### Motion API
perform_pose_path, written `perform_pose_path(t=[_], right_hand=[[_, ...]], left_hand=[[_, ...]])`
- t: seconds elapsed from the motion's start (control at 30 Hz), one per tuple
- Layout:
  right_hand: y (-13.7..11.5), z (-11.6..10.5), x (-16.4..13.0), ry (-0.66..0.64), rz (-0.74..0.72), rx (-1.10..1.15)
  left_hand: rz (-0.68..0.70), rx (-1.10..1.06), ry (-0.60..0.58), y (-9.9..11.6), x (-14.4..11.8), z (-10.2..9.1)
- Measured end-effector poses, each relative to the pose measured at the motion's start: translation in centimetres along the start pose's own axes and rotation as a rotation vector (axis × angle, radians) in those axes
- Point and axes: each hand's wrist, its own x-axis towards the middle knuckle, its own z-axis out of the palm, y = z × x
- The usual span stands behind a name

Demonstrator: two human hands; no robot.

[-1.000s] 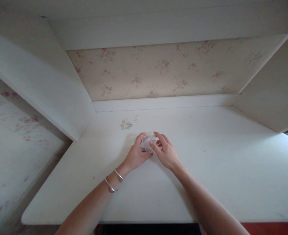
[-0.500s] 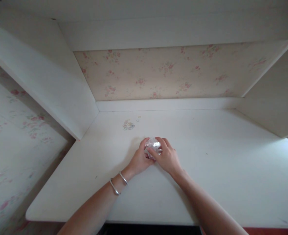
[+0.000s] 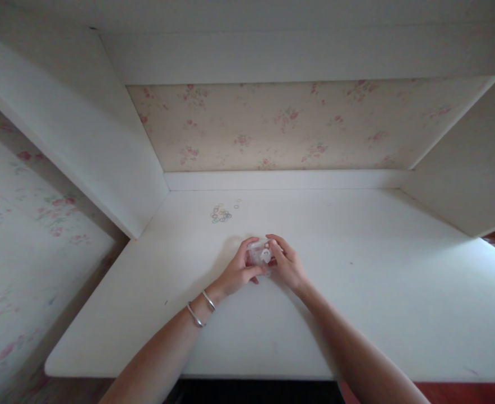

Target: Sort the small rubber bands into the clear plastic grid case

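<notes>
At the far left, one stretch of floral wallpaper (image 3: 32,235) runs down beside a white side panel (image 3: 83,129). One small dark speck (image 3: 165,302) lies on the white desktop (image 3: 138,320), left of two silver bracelets (image 3: 209,301) on the left wrist, set a little apart. Farther back, thin rings (image 3: 221,215), some yellowish and some greyish, lie in one loose, overlapping cluster; they are too fine to count, though two more lie just to its right. Nearer, the left hand (image 3: 239,269) has its fingers and thumb clamped on the left and near sides of one clear plastic object (image 3: 255,253). This is small, glossy and see-through, whitish in places, with one paler round spot (image 3: 265,256) facing up; its exact shape is blurred and partly covered. It sits between the two hands, over the middle of the desktop; whether it touches the surface cannot be told. The right hand (image 3: 288,265) has its thumb and fingers closed on its right side. One fainter speck (image 3: 351,263) lies farther right, well short of one pale right-hand panel (image 3: 457,168).
</notes>
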Motion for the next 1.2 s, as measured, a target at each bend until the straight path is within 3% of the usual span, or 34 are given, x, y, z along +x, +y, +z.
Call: perform_pose_path(t=[0.43, 0.7, 0.93, 1.1, 1.2], right_hand=[[0.5, 0.5, 0.1, 0.014, 0.048, 0.187], [-1.0, -0.2, -0.2, -0.197, 0.185, 0.358], [-0.5, -0.4, 0.0, -0.165, 0.176, 0.379], [-0.7, -0.4, 0.1, -0.138, 0.197, 0.398], [-0.2, -2.1, 1.9, -0.031, 0.229, 0.407]], left_hand=[[-0.072, -0.034, 0.102, -0.2, 0.5, -0.8], [-0.035, -0.31, 0.194, -0.6, 0.9, -1.1], [-0.059, -0.289, 0.092, -0.4, 0.9, -1.3], [-0.07, -0.275, 0.143, -0.5, 1.0, -1.0], [-0.067, -0.246, 0.191, -0.9, 1.2, -0.8]])
